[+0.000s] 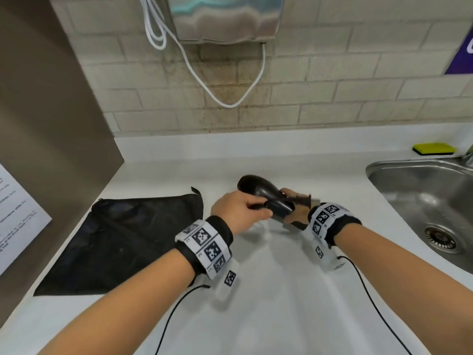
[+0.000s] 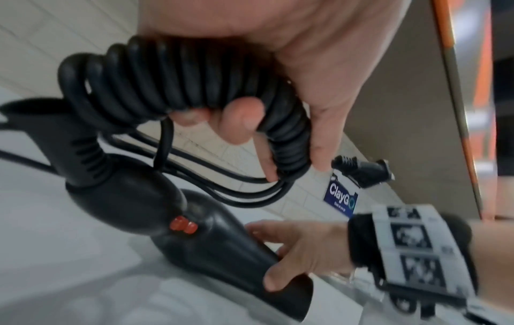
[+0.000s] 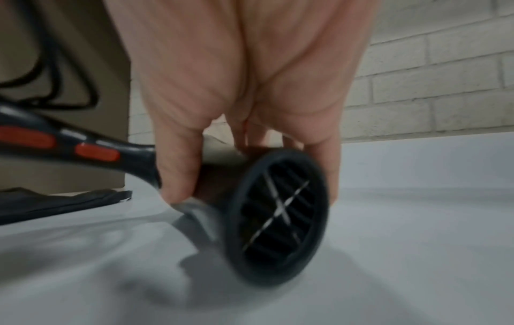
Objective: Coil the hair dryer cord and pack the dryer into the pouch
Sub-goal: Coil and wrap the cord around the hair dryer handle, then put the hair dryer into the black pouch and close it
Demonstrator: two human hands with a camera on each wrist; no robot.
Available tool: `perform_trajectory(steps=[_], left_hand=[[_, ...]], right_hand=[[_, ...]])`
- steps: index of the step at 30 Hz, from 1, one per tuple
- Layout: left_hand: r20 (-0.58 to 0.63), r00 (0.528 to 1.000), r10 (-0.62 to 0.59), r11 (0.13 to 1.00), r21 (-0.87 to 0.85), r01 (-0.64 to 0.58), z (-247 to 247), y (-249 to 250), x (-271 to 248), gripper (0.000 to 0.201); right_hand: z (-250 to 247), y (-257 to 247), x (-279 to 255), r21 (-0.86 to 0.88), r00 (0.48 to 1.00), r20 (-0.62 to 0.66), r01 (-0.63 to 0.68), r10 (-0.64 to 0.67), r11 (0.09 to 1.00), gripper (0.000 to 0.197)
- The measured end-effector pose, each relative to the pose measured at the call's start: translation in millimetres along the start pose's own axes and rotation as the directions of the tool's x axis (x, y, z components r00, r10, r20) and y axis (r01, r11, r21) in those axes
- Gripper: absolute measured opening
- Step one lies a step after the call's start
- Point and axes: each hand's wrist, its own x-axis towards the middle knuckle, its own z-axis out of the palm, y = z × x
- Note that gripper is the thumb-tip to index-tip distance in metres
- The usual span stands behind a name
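A black hair dryer (image 1: 263, 194) is held just above the white counter between both hands. My left hand (image 1: 240, 208) grips the bundled black coiled cord (image 2: 172, 77) at the handle end, fingers curled round it. Loose straight loops and the plug (image 2: 364, 171) hang from that bundle. My right hand (image 1: 297, 203) holds the dryer's barrel near the grilled nozzle (image 3: 278, 215), thumb on one side and fingers on the other. Red switches (image 3: 97, 151) show on the handle. The flat black pouch (image 1: 122, 239) lies on the counter to the left of my hands.
A steel sink (image 1: 384, 175) is set into the counter at right, with a yellow sponge (image 1: 435, 149) behind it. A brown panel (image 1: 51, 98) and a printed sheet (image 1: 15, 213) stand at left. A white cable (image 1: 230, 98) hangs on the brick wall.
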Motion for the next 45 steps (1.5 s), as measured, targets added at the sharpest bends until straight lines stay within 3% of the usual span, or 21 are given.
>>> perform_trajectory(steps=[2, 7, 11, 14, 19, 22, 27, 32, 40, 45], left_hand=[[0.057, 0.998, -0.009, 0.987, 0.164, 0.0, 8.2, -5.7, -2.4, 0.034], [0.159, 0.986, -0.054, 0.925, 0.379, -0.01, 22.4, -18.9, 2.6, 0.037], [0.193, 0.98, -0.044, 0.859, 0.508, -0.061, 31.4, -13.5, 6.5, 0.03], [0.229, 0.969, -0.092, 0.819, 0.571, -0.058, 39.1, -16.5, 6.7, 0.037], [0.309, 0.943, -0.123, 0.796, 0.599, -0.092, 42.8, -23.0, 1.8, 0.048], [0.357, 0.926, -0.121, 0.825, 0.556, -0.106, 37.7, -22.4, -2.0, 0.047], [0.233, 0.967, -0.103, 0.894, 0.448, -0.012, 34.7, -26.8, -9.7, 0.043], [0.191, 0.975, -0.115, 0.926, 0.375, 0.035, 40.7, -37.6, -17.7, 0.043], [0.239, 0.964, -0.116, 0.958, 0.282, 0.045, 36.7, -43.3, -20.0, 0.038], [0.244, 0.964, -0.107, 0.965, 0.26, 0.041, 32.5, -51.1, -21.3, 0.038]], right_hand=[[-4.3, 4.8, -2.7, 0.012, 0.999, 0.029, 0.016, -0.016, 1.0, 0.077], [-6.5, 9.8, -4.9, -0.023, 0.998, 0.066, 0.005, -0.004, 1.0, 0.088], [-4.2, 11.2, -4.7, -0.04, 0.998, 0.059, 0.015, -0.013, 0.999, 0.091], [-3.3, 13.8, -7.1, -0.046, 0.996, 0.086, 0.028, -0.024, 0.999, 0.095], [-2.6, 14.9, -3.8, -0.031, 0.998, 0.052, 0.04, -0.038, 0.999, 0.093], [-3.3, 15.2, -3.8, -0.055, 0.999, 0.021, 0.04, -0.039, 0.998, 0.087], [3.1, 12.7, -5.8, -0.175, 0.998, -0.051, 0.035, -0.045, 0.984, 0.074], [9.6, 13.1, -4.8, -0.225, 0.996, -0.085, 0.012, -0.032, 0.974, 0.07], [15.4, 9.5, -8.0, -0.251, 0.993, -0.115, -0.028, -0.002, 0.967, 0.066], [12.9, -17.7, -13.4, -0.259, 0.983, -0.179, -0.087, 0.041, 0.962, 0.047]])
